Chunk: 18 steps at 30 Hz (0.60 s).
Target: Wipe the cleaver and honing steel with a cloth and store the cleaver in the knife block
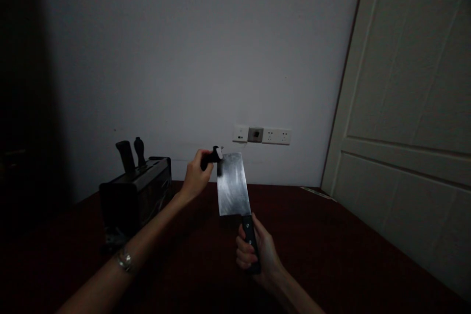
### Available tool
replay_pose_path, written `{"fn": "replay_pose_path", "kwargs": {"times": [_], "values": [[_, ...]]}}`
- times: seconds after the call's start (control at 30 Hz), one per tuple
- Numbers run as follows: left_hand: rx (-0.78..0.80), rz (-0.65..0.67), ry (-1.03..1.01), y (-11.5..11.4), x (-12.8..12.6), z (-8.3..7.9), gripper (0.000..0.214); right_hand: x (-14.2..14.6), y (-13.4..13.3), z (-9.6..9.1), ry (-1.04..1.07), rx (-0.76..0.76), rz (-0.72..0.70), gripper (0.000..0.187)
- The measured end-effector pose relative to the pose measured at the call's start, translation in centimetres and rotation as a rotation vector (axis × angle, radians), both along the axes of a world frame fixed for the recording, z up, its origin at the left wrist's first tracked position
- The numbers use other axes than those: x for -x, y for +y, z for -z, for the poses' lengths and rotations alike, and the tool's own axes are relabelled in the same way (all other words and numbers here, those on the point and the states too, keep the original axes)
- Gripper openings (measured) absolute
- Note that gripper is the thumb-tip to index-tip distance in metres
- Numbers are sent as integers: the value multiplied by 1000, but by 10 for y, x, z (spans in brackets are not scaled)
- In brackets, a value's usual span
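Note:
My right hand is wrapped round the black riveted handle of a cleaver. Its broad metal blade points up, with the handle at the bottom. My left hand is closed round a small black tool with a pale end, whose exact kind I cannot make out. That pale end is at the blade's upper left corner; whether the two touch, I cannot tell. A bracelet circles my left wrist.
Left of my left arm, a dark box-shaped holder with a slotted top stands on the dark red table. Two black handles rise from it. Wall sockets sit behind the cleaver, and a pale panelled door is at right.

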<state>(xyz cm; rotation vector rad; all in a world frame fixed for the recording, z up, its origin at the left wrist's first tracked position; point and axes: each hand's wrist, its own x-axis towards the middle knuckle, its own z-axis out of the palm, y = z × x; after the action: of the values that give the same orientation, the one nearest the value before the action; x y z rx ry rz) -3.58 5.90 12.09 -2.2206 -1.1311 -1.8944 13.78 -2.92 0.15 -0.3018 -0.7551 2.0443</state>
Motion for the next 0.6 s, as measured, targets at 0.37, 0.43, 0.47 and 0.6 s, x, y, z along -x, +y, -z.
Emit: {"fn": "replay_pose_path", "kwargs": {"times": [0.37,0.43,0.47,0.6], "values": [[-269,341,874,-20,-24,35,46,1,6,4,9,40,9,48],[-204,412,930,-26,-22,35,54,1,7,5,25,57,26,47],[-170,454,933,-28,-20,35,54,0,8,5,28,63,37,47],[-23,547,786,-31,-22,42,30,1,8,7,22,86,69,48]]}}
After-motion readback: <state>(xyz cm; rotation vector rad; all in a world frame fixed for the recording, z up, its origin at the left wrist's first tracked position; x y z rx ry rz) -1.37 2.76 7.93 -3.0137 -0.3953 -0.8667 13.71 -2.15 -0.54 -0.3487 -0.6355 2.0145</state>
